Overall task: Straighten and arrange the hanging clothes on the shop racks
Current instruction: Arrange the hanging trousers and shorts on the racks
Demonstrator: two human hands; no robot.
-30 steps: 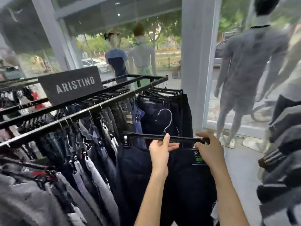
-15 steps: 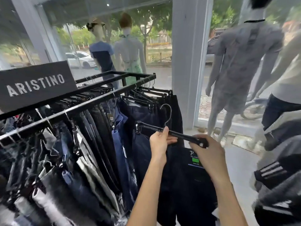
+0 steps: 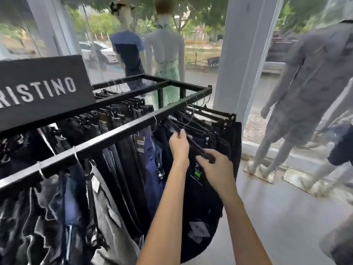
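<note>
Two hands are working one black hanger (image 3: 196,146) here: the left hand (image 3: 178,145) is curling its fingers round the upper end, and the right hand (image 3: 215,169) is pinching the lower end. The hanger is sitting tilted, its high end just under the rack rail (image 3: 107,138), among the other hung trousers. Dark trousers (image 3: 202,199) are dangling from it, with a green label (image 3: 197,174) showing beside the right hand. A brand sign (image 3: 42,88) is standing on the rack, and a grey-clad mannequin (image 3: 313,77) is posing at the window.

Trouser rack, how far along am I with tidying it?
Done: the far-end trousers hang in a close row. In hand: left hand and right hand grip a hanger of dark trousers by the rail. Left: probably hooking it on; nearer trousers look uneven.
</note>
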